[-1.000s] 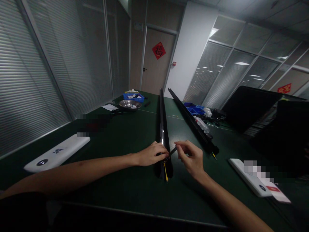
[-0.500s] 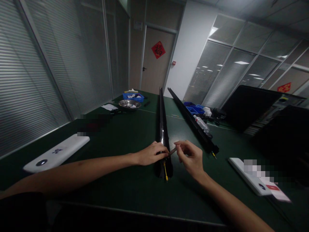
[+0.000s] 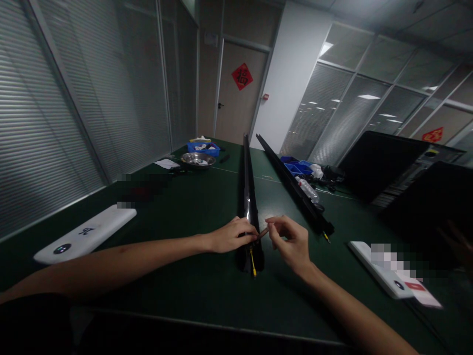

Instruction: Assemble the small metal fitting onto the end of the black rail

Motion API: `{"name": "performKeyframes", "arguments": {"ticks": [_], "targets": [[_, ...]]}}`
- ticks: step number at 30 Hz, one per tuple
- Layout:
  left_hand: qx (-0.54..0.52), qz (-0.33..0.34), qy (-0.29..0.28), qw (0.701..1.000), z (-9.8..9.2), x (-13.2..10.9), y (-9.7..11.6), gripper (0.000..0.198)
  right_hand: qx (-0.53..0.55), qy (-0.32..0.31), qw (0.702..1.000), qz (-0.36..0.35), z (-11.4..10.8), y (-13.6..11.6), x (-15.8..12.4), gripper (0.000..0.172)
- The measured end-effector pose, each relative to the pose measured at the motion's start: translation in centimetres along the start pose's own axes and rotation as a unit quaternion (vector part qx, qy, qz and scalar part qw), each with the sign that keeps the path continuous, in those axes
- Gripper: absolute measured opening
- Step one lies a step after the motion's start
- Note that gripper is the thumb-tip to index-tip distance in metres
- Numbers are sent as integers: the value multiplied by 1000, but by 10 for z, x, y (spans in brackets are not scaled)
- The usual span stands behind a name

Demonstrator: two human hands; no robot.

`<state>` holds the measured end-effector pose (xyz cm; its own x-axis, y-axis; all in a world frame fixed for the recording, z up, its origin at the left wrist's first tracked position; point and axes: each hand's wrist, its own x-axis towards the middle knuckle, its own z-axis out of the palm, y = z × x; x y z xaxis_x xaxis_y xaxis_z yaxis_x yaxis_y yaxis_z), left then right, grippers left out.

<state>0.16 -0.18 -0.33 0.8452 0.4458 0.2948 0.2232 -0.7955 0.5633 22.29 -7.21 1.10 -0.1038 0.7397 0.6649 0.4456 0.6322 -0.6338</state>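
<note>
A long black rail (image 3: 249, 190) runs away from me down the middle of the green table. A short yellow cable (image 3: 253, 261) with a yellow plug sticks out of its near end. My left hand (image 3: 234, 235) is closed over the rail near that end, thumb and fingers curled round it. Just right of the rail, my right hand (image 3: 291, 241) is closed in a pinch on a slim brownish stick-like piece (image 3: 263, 232). The inner end of this piece meets the rail by my left fingertips. What it touches there is hidden by my fingers.
A second black rail (image 3: 295, 186) lies to the right, beside a clear plastic bottle (image 3: 308, 190) and blue bins (image 3: 297, 167). White devices lie at left (image 3: 86, 234) and right (image 3: 380, 271). A metal bowl (image 3: 198, 159) and blue basket (image 3: 203, 148) stand far left.
My hands keep nearly the same hold and place, the right one shifted very slightly left. A dim, blurred shape like another person's hand shows at the right edge now.
</note>
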Motion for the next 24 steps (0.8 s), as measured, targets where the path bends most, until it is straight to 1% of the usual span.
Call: {"name": "performKeyframes", "arguments": {"ticks": [8, 12, 16, 20, 24], "targets": [[2, 6, 8, 1000, 2, -1, -1, 28, 2, 2, 1000, 2, 2, 2, -2, 7], [-5, 0, 6, 1000, 1, -1, -1, 30, 1, 15, 1000, -14, 6, 8, -7, 8], [-4, -6, 3, 1000, 1, -1, -1, 26, 7, 35, 998, -43, 9, 13, -12, 10], [-6, -6, -4, 1000, 0, -1, 0, 24, 2, 46, 998, -44, 10, 16, -13, 12], [-8, -4, -1, 1000, -1, -1, 1, 23, -2, 42, 998, -48, 10, 15, -12, 13]]}}
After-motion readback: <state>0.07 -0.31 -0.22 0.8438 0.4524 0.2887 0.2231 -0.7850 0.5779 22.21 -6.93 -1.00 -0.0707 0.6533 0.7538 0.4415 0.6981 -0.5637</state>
